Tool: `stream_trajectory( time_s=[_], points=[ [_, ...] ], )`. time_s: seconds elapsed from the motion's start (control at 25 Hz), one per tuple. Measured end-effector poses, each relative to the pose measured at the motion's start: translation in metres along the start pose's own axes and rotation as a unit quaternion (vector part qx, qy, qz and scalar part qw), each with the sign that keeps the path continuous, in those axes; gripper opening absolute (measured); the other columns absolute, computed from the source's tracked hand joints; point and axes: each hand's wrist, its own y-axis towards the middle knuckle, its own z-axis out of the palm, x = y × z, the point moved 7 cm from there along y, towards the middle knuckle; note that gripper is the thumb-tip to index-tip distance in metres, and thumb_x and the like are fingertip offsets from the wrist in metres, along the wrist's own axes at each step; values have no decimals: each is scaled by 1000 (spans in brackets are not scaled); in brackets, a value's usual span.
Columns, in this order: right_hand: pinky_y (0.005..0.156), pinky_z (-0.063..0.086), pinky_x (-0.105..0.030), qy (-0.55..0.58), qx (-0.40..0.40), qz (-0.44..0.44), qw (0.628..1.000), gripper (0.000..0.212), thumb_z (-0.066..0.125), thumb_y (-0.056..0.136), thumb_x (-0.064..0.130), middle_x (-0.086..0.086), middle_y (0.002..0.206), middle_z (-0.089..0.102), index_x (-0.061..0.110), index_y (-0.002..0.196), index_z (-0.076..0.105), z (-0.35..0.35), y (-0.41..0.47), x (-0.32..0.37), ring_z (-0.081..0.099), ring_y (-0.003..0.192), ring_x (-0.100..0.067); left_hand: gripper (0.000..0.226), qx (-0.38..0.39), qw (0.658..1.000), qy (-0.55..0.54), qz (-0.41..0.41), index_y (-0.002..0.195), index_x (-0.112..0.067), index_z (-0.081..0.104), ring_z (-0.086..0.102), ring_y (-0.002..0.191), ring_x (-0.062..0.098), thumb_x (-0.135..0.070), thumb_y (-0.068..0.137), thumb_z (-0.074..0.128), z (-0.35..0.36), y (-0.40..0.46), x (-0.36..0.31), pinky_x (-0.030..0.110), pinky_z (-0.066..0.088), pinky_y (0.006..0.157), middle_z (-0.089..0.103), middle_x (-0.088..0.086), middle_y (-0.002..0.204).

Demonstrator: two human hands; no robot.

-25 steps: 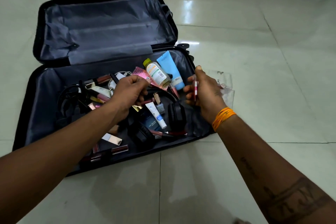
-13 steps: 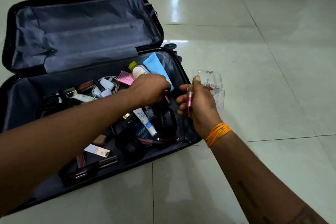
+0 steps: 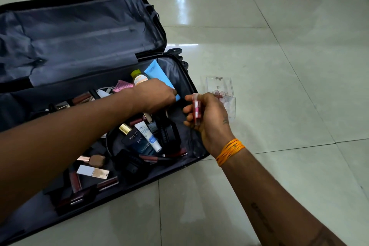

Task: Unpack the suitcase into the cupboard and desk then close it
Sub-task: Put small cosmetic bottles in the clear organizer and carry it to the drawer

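Head view: the open suitcase lies on the floor, left of frame, its left edge cut off. My left hand reaches in, covering the blue tube; its fingertips are hidden, grasp undeterminable. My right hand grips a pink lipstick, centre frame.

The left hand hides its own fingers and part of the blue tube.

Open black hard-shell suitcase on pale tiled floor. Left hand curled over blue squeeze tube; grip unclear. Right hand holds pink-red cosmetic tube upright, near clear plastic box.
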Motion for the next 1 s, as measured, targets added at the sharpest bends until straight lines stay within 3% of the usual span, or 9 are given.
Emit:
stream_trajectory(
  time_s=[0.2, 0.32, 0.44, 0.52, 0.64, 0.72, 0.8, 0.88, 1.0],
  points=[
    [56, 50, -28, -8, -18, 5, 1000, 29, 40, 99, 14, -8, 69, 59, 9, 95, 68, 1, -8, -4, 49, 53, -15, 18, -21, 992, -120, -32, 108, -26, 71, 70, 91, 26, -27, 90, 64, 10, -7, 13, 34, 52, 66, 71, -1, 98],
    [56, 51, -29, -6, -9, 9, 1000, 27, 39, 98, 9, -8, 69, 57, 8, 97, 66, -1, -15, -3, 49, 54, -15, 21, -102, 939, -313, -98, 109, -32, 76, 69, 98, 17, -28, 88, 75, 21, -20, 32, 32, 52, 75, 74, -12, 101],
    [59, 51, -30, 20, 20, -8, 1000, 21, 45, 101, 3, -12, 75, 61, 8, 97, 65, 0, -21, -1, 54, 58, -17, 23, -228, 769, -577, -155, 102, -20, 81, 67, 85, -12, -5, 84, 84, 11, -52, 34, 12, 50, 78, 73, -30, 82],
    [67, 55, -31, 13, 40, -47, 998, 18, 53, 103, 3, -13, 87, 70, 12, 100, 68, -4, -22, 2, 64, 71, -20, 23, -264, 638, -704, -168, 103, -4, 77, 69, 80, -13, 9, 84, 79, 0, -69, 20, 5, 49, 74, 75, -28, 80],
    [82, 59, -27, -23, 74, -117, 990, 18, 57, 103, 3, -9, 106, 77, 14, 112, 69, -15, -27, 11, 72, 93, -12, 19, -288, 543, -773, -156, 104, -2, 74, 65, 58, -2, 7, 88, 75, -22, -75, 7, 12, 46, 53, 79, -12, 78],
    [92, 57, -26, -74, 94, -166, 979, 20, 56, 103, -1, -11, 114, 76, 9, 117, 67, -24, -31, 24, 71, 103, -10, 21, -284, 525, -788, -147, 104, -11, 76, 62, 59, 12, -8, 85, 82, -38, -70, 14, 23, 43, 49, 82, 4, 93],
    [94, 56, -26, -156, 112, -205, 960, 20, 56, 103, 0, -6, 113, 75, 10, 117, 66, -37, -35, 43, 70, 105, -9, 24, -278, 533, -789, -126, 104, -7, 74, 68, 65, 15, -8, 82, 85, -65, -60, 26, 25, 52, 59, 79, 16, 99],
    [86, 53, -22, -250, 128, -212, 936, 19, 57, 103, 4, 1, 111, 75, 16, 114, 66, -54, -40, 59, 68, 100, -4, 19, -262, 583, -762, -106, 102, 0, 73, 72, 71, 8, 0, 85, 81, -94, -49, 29, 13, 50, 58, 79, 17, 96],
    [79, 51, -23, -388, 124, -203, 891, 13, 61, 103, 19, 7, 108, 73, 29, 110, 67, -79, -50, 87, 68, 88, -3, 17, -215, 661, -713, -89, 98, -7, 76, 69, 66, 5, -5, 84, 85, -124, -29, 22, 14, 49, 57, 78, 16, 92]
  ],
)
